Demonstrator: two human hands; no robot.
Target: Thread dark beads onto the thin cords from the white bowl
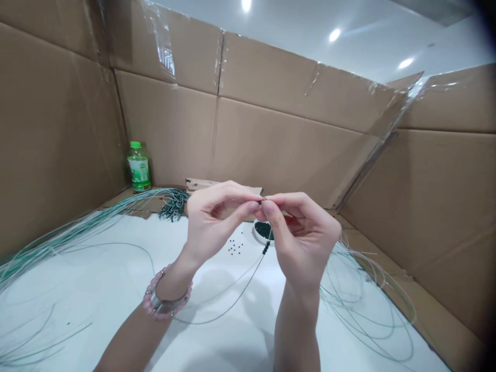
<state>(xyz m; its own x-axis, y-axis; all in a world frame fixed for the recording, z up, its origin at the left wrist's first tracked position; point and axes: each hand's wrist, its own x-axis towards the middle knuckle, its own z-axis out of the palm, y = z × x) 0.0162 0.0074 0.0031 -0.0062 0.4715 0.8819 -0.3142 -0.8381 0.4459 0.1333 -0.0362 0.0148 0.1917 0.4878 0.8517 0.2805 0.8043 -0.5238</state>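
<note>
Cardboard sheets are taped around a white tabletop. Above it, a light, limp, slippery green cord strung with tiny black beads is pinched near its tip between the fingertips of the left hand and right hand, where it is best held.

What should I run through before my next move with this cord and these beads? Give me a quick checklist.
Cord grip: ok, the left hand and right hand pinch the dark cord at their fingertips.
Beads on the cord: ok, a short run of dark beads sits below the fingers.
Cord tip: cannot tell, the fingers hide it.
Spare beads: not ok, some lie loose outside the white dish.
Slack: ok, the cord hangs clear of the long green strands.
</note>
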